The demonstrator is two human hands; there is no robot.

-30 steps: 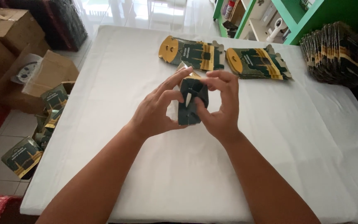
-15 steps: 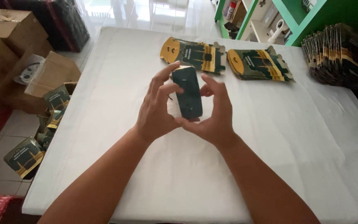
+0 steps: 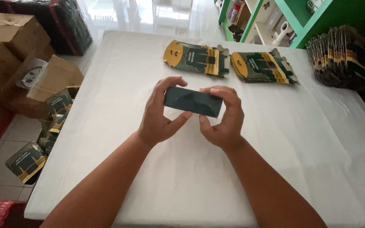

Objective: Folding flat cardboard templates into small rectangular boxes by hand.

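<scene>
One dark green box [image 3: 193,101] held between left hand [image 3: 159,116] and right hand [image 3: 224,120].

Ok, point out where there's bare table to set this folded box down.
Bare cloth lies along the table's near edge, and to the right of the right hand, below the right flat pile. Left of the left hand is free too. Crowded: the far edge, with the left flat pile and the stack.

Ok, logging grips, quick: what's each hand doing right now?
Left hand: closed on the left end of the dark box.
Right hand: closed on its right end.
</scene>
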